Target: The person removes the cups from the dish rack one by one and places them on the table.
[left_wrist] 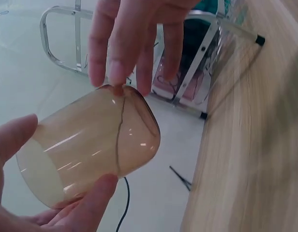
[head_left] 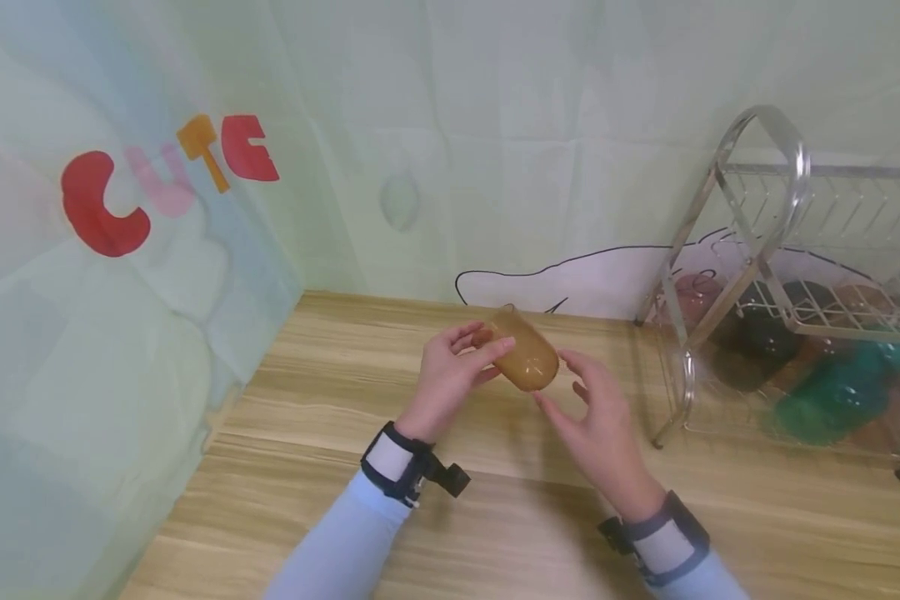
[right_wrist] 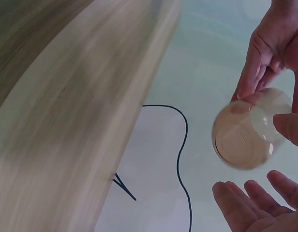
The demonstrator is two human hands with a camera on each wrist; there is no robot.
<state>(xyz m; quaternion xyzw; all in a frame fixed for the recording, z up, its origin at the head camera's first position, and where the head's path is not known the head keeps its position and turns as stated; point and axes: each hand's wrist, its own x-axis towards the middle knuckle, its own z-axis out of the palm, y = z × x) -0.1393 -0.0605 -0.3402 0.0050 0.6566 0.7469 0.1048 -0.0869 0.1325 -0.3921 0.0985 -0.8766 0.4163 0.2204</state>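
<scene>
1. Holding a transparent amber, round-based cup (head_left: 528, 364) near its mouth, the left hand (head_left: 446, 379) has its thumb across the near side and its fingers behind.
2. The cup is in the air above the tabletop, tilted, its mouth toward the left hand and its base toward the right hand (head_left: 606, 429).
3. The right hand is fairly wide, thumb and fingers parted around the base; whether they touch it cannot be told for certain.
4. Beneath lies a pale wood-grain tabletop (head_left: 307, 400), streaked in tan and cream, with soft shadows under the arms.
5. Behind it hangs a creased pale-green cloth backdrop (head_left: 540, 100); low on it, a white shape with a black outline (head_left: 510, 289) meets the table's back edge.
6. On the left, a pale blue-green printed wall covering (head_left: 52, 400) bears a red C (head_left: 86, 200), a pink U (head_left: 176, 198), an orange T (head_left: 197, 137) and a red E (head_left: 240, 148).
7. At the right stands a shiny silver metal two-tier rack (head_left: 799, 167), its lower level crowded with see-through vessels, including a teal one (head_left: 832, 408) and a dark one (head_left: 746, 354).
</scene>
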